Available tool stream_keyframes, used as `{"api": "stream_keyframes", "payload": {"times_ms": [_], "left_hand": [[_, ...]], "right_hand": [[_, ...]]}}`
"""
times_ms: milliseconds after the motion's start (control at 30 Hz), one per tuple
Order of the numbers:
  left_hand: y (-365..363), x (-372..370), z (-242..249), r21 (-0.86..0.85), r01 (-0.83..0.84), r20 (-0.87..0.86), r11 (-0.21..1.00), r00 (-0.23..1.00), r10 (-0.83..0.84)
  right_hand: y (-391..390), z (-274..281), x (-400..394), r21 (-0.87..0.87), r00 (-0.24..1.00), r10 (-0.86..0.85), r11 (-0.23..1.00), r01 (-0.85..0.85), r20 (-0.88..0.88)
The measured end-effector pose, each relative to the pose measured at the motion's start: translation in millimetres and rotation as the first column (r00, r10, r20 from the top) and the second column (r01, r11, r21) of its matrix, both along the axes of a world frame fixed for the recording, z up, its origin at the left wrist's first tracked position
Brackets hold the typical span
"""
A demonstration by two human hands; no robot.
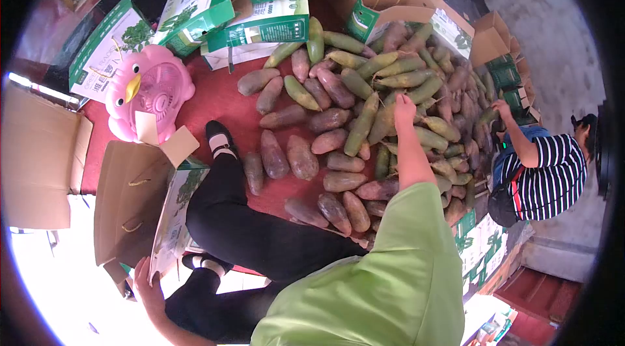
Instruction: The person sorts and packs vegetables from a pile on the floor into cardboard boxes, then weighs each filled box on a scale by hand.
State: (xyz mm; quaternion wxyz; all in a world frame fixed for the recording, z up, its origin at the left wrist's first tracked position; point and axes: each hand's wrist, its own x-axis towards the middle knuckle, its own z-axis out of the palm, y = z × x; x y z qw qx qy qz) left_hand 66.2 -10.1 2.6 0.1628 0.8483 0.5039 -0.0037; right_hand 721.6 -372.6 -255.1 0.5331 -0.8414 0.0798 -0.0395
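My right hand (405, 111) reaches into a big heap of green radishes (405, 79), its fingers closed at the upper end of one radish (383, 123). Many of the radishes are coated with brownish soil. My left hand (149, 289), at the lower left, grips the edge of an open cardboard box (170, 216) standing by my legs. This box has a printed green-and-white side, and cord handles show on its brown inner flap.
A pink duck-faced plastic basin (153, 89) stands on the red floor covering (277, 199). Printed cartons (257, 24) line the back. At right, a person in a striped shirt (553, 173) reaches toward the heap. More boxes (482, 251) are stacked at lower right.
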Motion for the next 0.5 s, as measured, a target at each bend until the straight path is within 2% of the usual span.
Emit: {"api": "stream_keyframes", "payload": {"times_ms": [33,67,100,133,167,233,267,367,433,467,500], "left_hand": [[4.1,0.5,6.0,0.009,-0.007,0.007,1.0,1.0,0.007],[9.4,3.4,12.4,-0.098,0.011,-0.022,0.995,1.0,-0.013],[14.2,4.5,17.4,-0.206,0.028,-0.051,0.978,0.998,-0.039],[24.3,1.3,14.0,-0.33,-0.032,-0.034,0.943,0.999,0.022],[27.1,-1.1,15.9,-0.326,-0.034,-0.034,0.945,0.999,0.024],[33.6,-2.6,17.6,-0.43,-0.012,-0.018,0.903,1.0,0.004],[34.2,-7.3,17.9,-0.426,-0.014,-0.014,0.905,1.0,0.009],[28.5,-13.5,23.3,-0.366,-0.054,-0.095,0.929,0.995,0.02],[9.0,-6.2,37.0,-0.065,-0.073,-0.219,0.995,0.974,0.057],[9.0,-17.6,31.4,-0.063,-0.078,-0.217,0.995,0.974,0.063],[9.3,-34.0,19.3,0.027,-0.085,-0.219,0.996,0.972,0.089]], "right_hand": [[-1.3,3.0,-7.6,0.086,1.0,0.021,0.996,-0.02,-0.013],[-2.4,5.6,-15.4,0.172,0.999,0.044,0.984,-0.039,-0.026],[-3.9,8.1,-22.5,0.181,0.999,0.048,0.983,-0.044,-0.021],[-5.6,11.8,-27.2,0.207,0.995,0.094,0.975,-0.086,-0.026],[-10.2,12.6,-36.2,0.229,0.99,0.137,0.965,-0.125,-0.036],[-14.2,15.6,-49.0,0.195,0.984,0.179,0.965,-0.174,-0.005],[-14.9,16.9,-57.2,0.152,0.975,0.223,0.963,-0.222,0.014],[-11.0,39.0,-82.4,0.07,0.974,0.226,0.972,-0.226,0.014],[-6.6,52.1,-90.5,0.093,0.979,0.197,0.975,-0.201,0.055],[-3.6,59.2,-93.3,0.117,0.983,0.161,0.978,-0.171,0.093],[-0.9,68.5,-94.2,0.118,0.982,0.165,0.977,-0.175,0.095]]}}
